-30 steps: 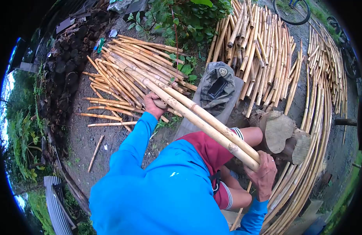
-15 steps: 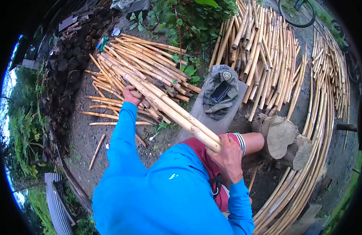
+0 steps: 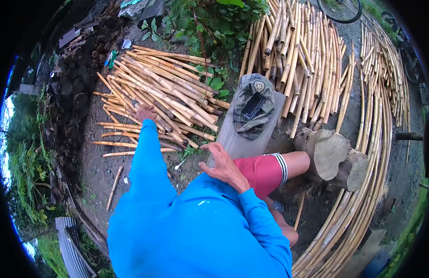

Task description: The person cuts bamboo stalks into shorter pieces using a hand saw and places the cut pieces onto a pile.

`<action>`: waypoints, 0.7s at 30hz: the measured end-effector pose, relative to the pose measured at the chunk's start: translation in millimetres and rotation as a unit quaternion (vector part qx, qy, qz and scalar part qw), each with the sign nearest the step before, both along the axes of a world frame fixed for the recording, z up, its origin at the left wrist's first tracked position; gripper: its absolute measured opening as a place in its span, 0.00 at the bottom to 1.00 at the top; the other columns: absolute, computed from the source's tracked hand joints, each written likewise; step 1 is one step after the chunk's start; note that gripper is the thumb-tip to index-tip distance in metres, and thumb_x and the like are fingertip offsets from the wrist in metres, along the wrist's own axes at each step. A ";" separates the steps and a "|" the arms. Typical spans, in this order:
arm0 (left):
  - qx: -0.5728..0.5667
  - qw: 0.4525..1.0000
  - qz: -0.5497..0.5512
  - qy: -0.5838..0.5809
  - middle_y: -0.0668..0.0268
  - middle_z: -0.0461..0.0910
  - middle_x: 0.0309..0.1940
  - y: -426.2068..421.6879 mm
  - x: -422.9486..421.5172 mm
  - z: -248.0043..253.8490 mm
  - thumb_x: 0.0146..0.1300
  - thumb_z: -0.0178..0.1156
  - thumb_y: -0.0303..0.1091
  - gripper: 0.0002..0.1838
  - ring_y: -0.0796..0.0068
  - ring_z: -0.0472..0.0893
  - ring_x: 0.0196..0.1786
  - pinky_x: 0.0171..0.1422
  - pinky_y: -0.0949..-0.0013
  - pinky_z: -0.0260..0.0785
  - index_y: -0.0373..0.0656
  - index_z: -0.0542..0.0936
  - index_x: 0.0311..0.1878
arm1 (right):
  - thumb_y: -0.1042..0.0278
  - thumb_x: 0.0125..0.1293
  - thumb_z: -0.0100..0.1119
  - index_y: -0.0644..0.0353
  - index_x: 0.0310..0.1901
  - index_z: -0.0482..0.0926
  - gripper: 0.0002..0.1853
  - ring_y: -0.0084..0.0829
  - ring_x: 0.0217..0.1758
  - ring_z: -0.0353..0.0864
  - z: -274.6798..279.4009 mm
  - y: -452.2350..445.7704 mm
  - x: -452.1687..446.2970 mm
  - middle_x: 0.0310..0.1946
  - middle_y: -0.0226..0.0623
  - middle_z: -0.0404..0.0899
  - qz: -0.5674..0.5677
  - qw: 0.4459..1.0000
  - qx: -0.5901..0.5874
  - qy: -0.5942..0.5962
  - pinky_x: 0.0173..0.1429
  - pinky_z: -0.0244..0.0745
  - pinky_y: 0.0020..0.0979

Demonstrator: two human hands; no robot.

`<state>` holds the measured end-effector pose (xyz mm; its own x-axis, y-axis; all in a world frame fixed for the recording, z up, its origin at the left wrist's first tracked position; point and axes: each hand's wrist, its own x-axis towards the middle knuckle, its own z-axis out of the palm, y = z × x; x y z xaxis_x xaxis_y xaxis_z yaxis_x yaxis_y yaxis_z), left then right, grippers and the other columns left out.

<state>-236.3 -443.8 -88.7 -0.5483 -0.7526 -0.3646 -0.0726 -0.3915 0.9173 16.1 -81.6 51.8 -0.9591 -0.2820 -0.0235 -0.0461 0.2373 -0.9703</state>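
Dozens of cut bamboo poles (image 3: 186,103) lie in a low pile at 10 to 11 o'clock, most with their near ends fanned toward the middle of the view. The left hand (image 3: 146,112) is over the pile's near side at 10 o'clock, its fingers partly curled; whether it has hold of anything is too small to tell. The right hand (image 3: 226,170), just below the middle, is empty, its thumb and fingers spread wide near the pile's lower-right ends without touching them.

A board (image 3: 240,147) runs between the body and 2 o'clock, bearing a cap (image 3: 247,127) with a phone (image 3: 253,105) in it. A second, taller stack (image 3: 302,60) stands at 1 to 2 o'clock, and a cut log (image 3: 328,157) sits at 3 o'clock.

For good handling here, poles are best set down along the lie of those beneath, not across them, since round stems roll readily. Ends kept roughly level would make the heap steadier and easier to lift from. One hand well apart from the other gives control of a long pole. Fingers should stay out of the gaps, where shifting stems could pinch, and swinging ends should clear the phone.
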 end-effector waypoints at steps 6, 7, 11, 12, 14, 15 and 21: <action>0.038 0.991 -0.116 -0.062 0.46 0.79 0.28 44.0 54.3 -18.9 0.53 0.53 0.32 0.09 0.64 0.71 0.16 0.15 0.65 0.58 0.36 0.69 0.31 | 0.70 0.60 0.64 0.63 0.50 0.78 0.17 0.44 0.47 0.82 -17.6 18.4 54.7 0.42 0.44 0.81 0.007 0.995 -0.058 -0.075 0.55 0.76 0.38; 0.017 0.990 -0.122 -0.064 0.46 0.79 0.28 48.8 52.3 -26.2 0.53 0.54 0.32 0.09 0.64 0.72 0.16 0.15 0.65 0.59 0.35 0.69 0.31 | 0.71 0.60 0.63 0.63 0.50 0.78 0.16 0.42 0.46 0.82 -8.6 27.7 58.1 0.40 0.44 0.81 -0.023 0.995 -0.076 -0.066 0.53 0.77 0.37; -0.052 0.981 -0.188 -0.009 0.50 0.78 0.21 83.3 33.2 -23.4 0.51 0.59 0.32 0.10 0.65 0.74 0.16 0.16 0.67 0.62 0.32 0.74 0.25 | 0.68 0.66 0.63 0.63 0.48 0.80 0.12 0.21 0.43 0.80 -4.5 75.9 101.2 0.40 0.32 0.81 -0.172 0.948 -0.211 -0.167 0.50 0.75 0.25; -0.016 0.975 -0.221 -0.004 0.52 0.77 0.20 97.2 29.9 -11.8 0.51 0.59 0.33 0.12 0.66 0.73 0.16 0.16 0.69 0.62 0.31 0.76 0.25 | 0.66 0.68 0.63 0.64 0.48 0.80 0.12 0.15 0.43 0.76 -3.1 91.2 113.2 0.40 0.28 0.80 -0.197 0.930 -0.259 -0.173 0.48 0.73 0.22; -0.068 0.955 -0.289 0.013 0.57 0.78 0.26 118.3 11.2 -5.1 0.54 0.58 0.36 0.11 0.67 0.75 0.19 0.15 0.69 0.60 0.37 0.75 0.31 | 0.66 0.67 0.62 0.65 0.48 0.80 0.13 0.21 0.43 0.80 -19.0 123.1 140.9 0.38 0.31 0.81 -0.268 0.909 -0.267 -0.175 0.48 0.77 0.25; -0.091 0.939 -0.326 0.057 0.58 0.77 0.25 137.3 11.1 9.6 0.55 0.60 0.39 0.13 0.65 0.77 0.23 0.19 0.66 0.65 0.37 0.76 0.32 | 0.64 0.67 0.62 0.65 0.48 0.80 0.14 0.22 0.42 0.80 -17.7 136.0 155.1 0.38 0.31 0.81 -0.314 0.893 -0.268 -0.180 0.48 0.77 0.25; -0.177 0.811 -0.491 0.263 0.63 0.77 0.23 302.4 22.7 142.0 0.59 0.59 0.33 0.08 0.73 0.77 0.23 0.27 0.72 0.71 0.38 0.77 0.30 | 0.54 0.62 0.62 0.53 0.39 0.81 0.12 0.25 0.33 0.79 -122.4 151.3 278.2 0.31 0.27 0.79 -0.639 0.548 -0.530 -0.104 0.37 0.76 0.28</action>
<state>-213.5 -141.4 53.3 -0.9567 0.1356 0.2574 0.2474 -0.0869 0.9650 294.4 69.7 -70.6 -0.3958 0.6562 -0.6425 -0.3619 -0.7544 -0.5476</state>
